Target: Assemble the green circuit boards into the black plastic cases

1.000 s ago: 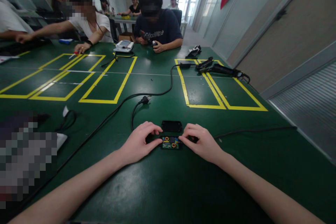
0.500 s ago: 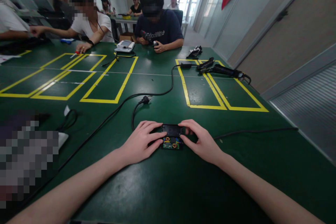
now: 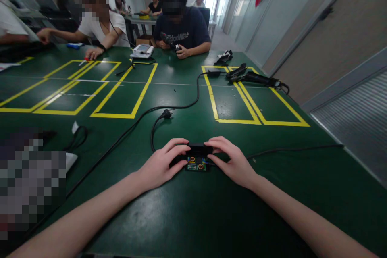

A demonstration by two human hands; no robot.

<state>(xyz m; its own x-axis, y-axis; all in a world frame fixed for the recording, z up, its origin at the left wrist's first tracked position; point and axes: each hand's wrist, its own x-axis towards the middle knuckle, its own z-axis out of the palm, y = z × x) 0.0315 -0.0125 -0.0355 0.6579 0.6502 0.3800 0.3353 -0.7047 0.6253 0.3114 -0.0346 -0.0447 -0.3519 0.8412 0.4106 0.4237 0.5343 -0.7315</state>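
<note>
A small green circuit board [image 3: 196, 164] with copper coils sits in a dark casing near the middle of the table. Just behind it a black cover [image 3: 197, 149] is tilted up, its far edge raised. My left hand [image 3: 166, 161] grips the cover's left end with its fingertips, the thumb at the board's left edge. At the right end my right hand [image 3: 231, 161] pinches the same cover, with its thumb beside the board. Black cable comes out on both sides, partly hidden by my hands.
A black plug [image 3: 167, 114] and a long cable lie on the green table [image 3: 169, 217], marked with yellow tape. Black tools [image 3: 256, 78] lie at the back right. Across the table a person [image 3: 181, 28] holds a dark tool; another person [image 3: 101, 28] works at the left.
The black cover has tilted more upright between my hands, showing its edge instead of its flat face. My left fingers have risen slightly with it. The view has shifted a little.
</note>
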